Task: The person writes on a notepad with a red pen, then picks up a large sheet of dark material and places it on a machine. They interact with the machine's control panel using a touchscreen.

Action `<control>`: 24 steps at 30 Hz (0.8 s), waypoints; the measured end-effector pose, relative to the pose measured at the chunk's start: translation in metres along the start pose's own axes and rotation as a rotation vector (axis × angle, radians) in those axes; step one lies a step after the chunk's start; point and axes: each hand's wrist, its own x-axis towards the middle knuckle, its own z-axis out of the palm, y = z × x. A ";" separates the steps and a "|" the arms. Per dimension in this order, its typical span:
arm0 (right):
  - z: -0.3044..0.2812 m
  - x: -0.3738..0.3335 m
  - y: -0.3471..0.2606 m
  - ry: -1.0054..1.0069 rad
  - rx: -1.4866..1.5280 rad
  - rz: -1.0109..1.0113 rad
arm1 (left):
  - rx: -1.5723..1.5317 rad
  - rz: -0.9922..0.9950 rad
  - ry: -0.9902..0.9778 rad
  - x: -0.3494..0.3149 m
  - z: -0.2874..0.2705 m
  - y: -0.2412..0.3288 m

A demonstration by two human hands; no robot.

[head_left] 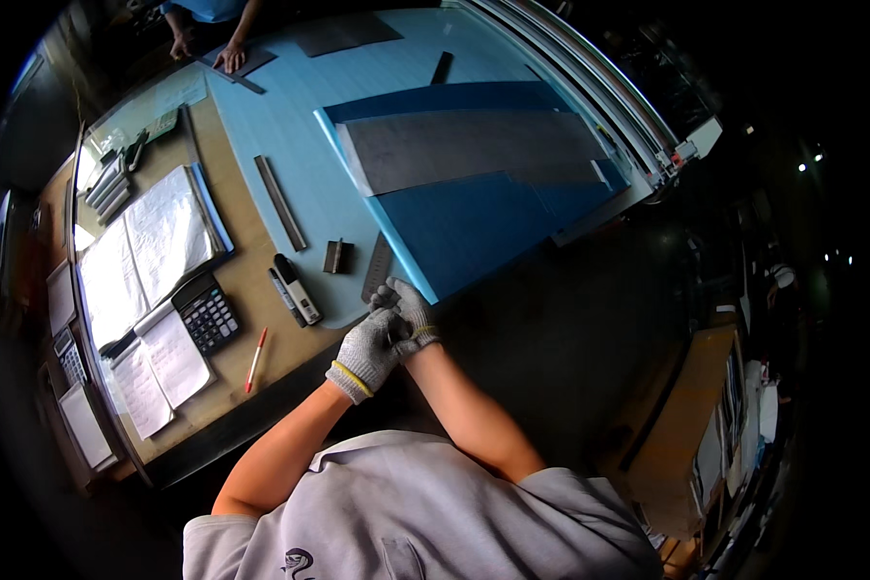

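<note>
My left hand (pixel 365 352) and my right hand (pixel 413 311) meet in front of me at the table's near edge. Both wear grey knitted work gloves with yellow trim at the cuff. The left fingers are bent against the right hand near its thumb and palm. Curled fingers show on the right hand too; whatever lies between the hands, if anything, is hidden. Just beyond them a dark perforated strip (pixel 378 263) lies on the light-blue surface. Close to the right hand is the corner of a dark-blue sheet (pixel 474 237) with a rolled light-blue edge, bearing a grey rectangular piece (pixel 474 145).
Left on the table are a marker (pixel 298 290), a red pen (pixel 257 360), a calculator (pixel 206 314), notebook pages (pixel 164 360) and a plastic-sleeved folder (pixel 150 242). A metal ruler (pixel 280 203) and small dark block (pixel 338 256) lie mid-table. Another person's hands (pixel 227 56) work at the far left.
</note>
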 end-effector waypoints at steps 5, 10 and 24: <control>-0.029 -0.009 -0.079 -0.020 -0.039 -0.203 | -0.361 -0.073 -0.022 0.045 0.066 0.048; -0.075 0.036 -0.080 -0.301 0.071 -0.181 | 0.331 0.293 0.201 0.101 0.087 0.038; 0.061 -0.007 -0.110 -0.927 -0.518 0.198 | 0.494 0.141 0.965 0.208 -0.078 -0.159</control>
